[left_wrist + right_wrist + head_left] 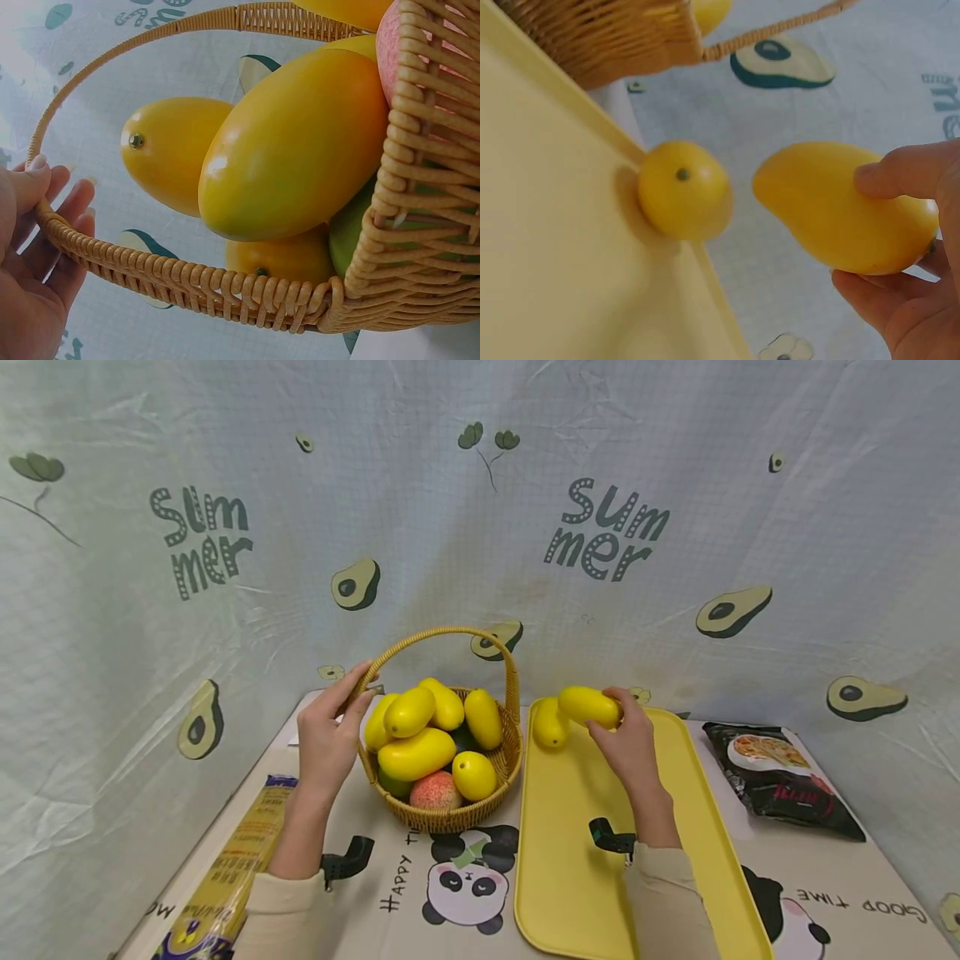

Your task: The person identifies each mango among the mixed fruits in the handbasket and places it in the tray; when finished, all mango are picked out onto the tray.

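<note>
My right hand (628,739) is pinching a yellow mango (587,705) above the tray's far left corner, its long axis running roughly crosswise. Its tip is pointing at a second mango (551,728), just left on the yellow tray (570,827). Farther left, my left hand (328,739) is holding the handle (513,685) of the wicker basket (450,820).

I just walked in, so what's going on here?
A person's right hand holds a yellow mango up near the far end of the yellow tray, where a second mango lies. The left hand holds the handle of a wicker basket, in which more mangoes and a reddish fruit are piled.
</note>
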Demonstrator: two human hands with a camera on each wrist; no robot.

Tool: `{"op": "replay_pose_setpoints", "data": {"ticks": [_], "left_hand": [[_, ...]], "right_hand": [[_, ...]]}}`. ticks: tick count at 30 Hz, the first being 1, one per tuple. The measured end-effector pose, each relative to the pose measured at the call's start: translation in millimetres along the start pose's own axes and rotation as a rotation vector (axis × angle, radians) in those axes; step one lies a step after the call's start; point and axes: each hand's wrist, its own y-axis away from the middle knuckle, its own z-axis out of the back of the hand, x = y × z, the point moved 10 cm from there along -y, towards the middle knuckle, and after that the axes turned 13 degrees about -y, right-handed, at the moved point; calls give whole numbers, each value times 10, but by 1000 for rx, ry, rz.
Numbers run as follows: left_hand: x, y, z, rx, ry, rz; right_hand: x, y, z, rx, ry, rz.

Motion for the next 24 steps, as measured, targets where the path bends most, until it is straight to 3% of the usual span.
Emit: {"op": "replay_pose_setpoints", "data": {"ticks": [9,13,20,24], "left_hand": [[14,-14,-17,2,-3,5],[16,-26,-12,3,-6,12],[14,-27,-6,5,-9,19],[6,-24,-1,5,-3,13]], "right_hand": [[-477,44,35,-16,19,-60],[-576,33,-7,-7,39,-66],[-752,52,-105,34,139,-166],[-779,77,-108,6,159,-207]]}}
